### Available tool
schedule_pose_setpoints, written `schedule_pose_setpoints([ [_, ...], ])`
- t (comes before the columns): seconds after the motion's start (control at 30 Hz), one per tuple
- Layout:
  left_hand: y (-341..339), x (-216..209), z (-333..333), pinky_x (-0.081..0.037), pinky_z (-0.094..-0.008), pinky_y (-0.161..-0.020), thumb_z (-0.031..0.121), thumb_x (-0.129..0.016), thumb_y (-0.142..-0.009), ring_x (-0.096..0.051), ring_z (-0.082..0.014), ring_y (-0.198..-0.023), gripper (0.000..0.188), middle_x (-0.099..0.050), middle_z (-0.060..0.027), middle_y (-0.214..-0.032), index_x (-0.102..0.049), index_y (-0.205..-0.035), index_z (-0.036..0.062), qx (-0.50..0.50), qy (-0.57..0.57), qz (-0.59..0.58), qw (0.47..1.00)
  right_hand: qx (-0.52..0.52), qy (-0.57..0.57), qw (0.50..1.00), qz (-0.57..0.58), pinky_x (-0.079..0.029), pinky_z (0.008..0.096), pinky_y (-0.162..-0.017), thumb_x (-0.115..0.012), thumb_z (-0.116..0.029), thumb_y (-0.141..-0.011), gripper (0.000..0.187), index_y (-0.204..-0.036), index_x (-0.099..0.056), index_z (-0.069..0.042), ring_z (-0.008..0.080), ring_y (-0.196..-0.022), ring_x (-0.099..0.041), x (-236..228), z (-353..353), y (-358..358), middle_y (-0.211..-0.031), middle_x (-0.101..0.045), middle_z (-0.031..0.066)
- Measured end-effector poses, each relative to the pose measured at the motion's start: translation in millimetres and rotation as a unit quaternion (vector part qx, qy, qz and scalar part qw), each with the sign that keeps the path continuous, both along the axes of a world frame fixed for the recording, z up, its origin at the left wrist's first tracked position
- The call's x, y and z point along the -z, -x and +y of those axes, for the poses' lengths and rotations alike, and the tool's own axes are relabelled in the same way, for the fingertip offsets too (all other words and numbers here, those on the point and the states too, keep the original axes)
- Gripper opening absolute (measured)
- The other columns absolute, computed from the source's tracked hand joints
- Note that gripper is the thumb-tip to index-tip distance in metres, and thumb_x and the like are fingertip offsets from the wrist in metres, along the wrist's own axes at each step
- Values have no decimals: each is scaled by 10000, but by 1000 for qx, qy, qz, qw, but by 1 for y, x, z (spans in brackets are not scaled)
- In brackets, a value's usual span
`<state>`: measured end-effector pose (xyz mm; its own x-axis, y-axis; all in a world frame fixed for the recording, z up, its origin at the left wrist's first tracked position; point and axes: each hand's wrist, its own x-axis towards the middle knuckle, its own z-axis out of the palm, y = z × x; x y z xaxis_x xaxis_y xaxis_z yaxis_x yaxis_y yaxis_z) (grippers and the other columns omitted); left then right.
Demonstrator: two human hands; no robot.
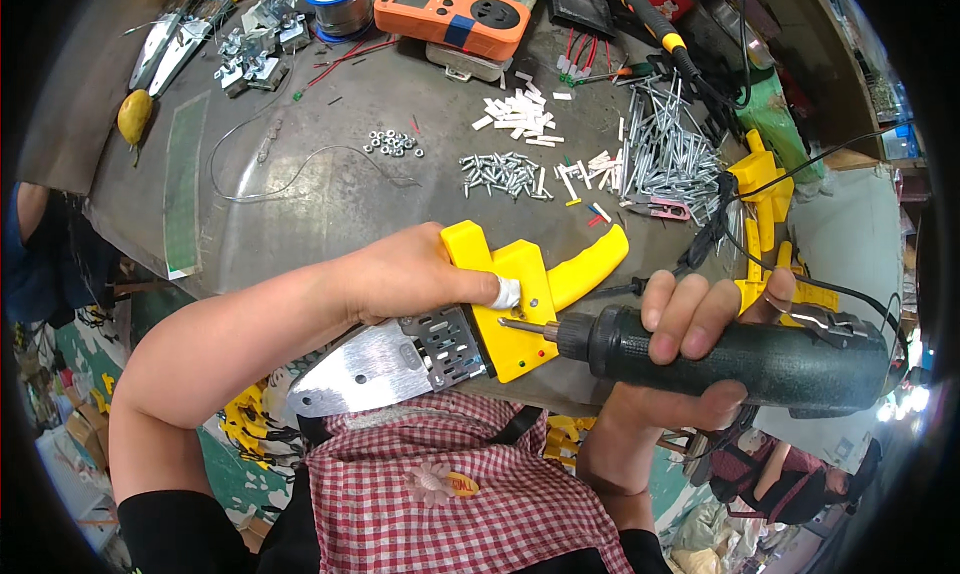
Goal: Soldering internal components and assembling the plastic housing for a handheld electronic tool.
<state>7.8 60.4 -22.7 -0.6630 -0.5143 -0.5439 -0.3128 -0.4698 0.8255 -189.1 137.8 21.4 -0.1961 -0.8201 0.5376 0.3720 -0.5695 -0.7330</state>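
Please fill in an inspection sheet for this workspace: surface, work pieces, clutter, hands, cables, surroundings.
Surface: grey table, scuffed.
Work pieces: yellow handle with a metal plate; power screwdriver, its bit over the handle, contact unclear.
Clutter: short screws, long screws, nuts, white pieces, orange meter, pear-shaped yellow item.
Hands: left hand grips the handle; right hand grips the screwdriver.
Cables: black cable bunched at right; thin wire loose.
Surroundings: another person at lower right; worn green floor.
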Motion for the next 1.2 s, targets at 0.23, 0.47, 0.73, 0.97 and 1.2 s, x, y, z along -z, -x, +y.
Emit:
schedule_pose_setpoints([
  [0.23, 1, -8, 1, -468, -285, -766, 266, -718, -760, -600, -138, -819, 373, -666, -78, -903, -644, -975, -30, -15, -14, 5, 1000, 17, 64, 991, 113, -374, 298, -606, -719, -347, -801, 722, -1358, -325, -112, 142, -611, -532, -6, 7, -16, -745, -518, 15],
  [0.47, 4, -16, 4, -486, -280, -679, 292, -738, -741, -607, -118, -761, 400, -676, -59, -880, -654, -991, -10, -34, -17, -57, 998, -66, 87, 986, 129, -376, 313, -607, -709, -336, -814, 658, -1330, -362, -121, 160, -615, -535, -3, -6, -11, -786, -534, 37],
  [0.73, 9, -15, 3, -483, -297, -743, 228, -730, -735, -613, -152, -808, 385, -669, -98, -917, -649, -972, -65, -56, -61, -61, 995, -119, 83, 983, 111, -407, 343, -622, -634, -363, -858, 604, -1340, -346, -139, 188, -589, -540, -8, -2, -12, -729, -540, 59],
  [0.97, -1, -61, 16, -498, -324, -710, 203, -731, -717, -633, -215, -768, 435, -671, -95, -864, -629, -1096, 15, 99, 385, -98, 913, 207, -193, 937, -203, -448, 276, -609, -555, -318, -904, 530, -1311, -365, -36, 162, -707, -546, 3, 24, 91, -929, -578, 87],
  [1.2, -7, -28, 50, -476, -427, -828, 109, -600, -698, -566, -329, -1018, 479, -560, -172, -1163, -543, -1167, 27, 163, 748, -92, 637, 540, -309, 532, 575, -410, 448, -893, -680, -66, -729, 800, -1422, -281, -65, 401, -950, -518, 70, 90, 229, -1088, -531, 249],
])
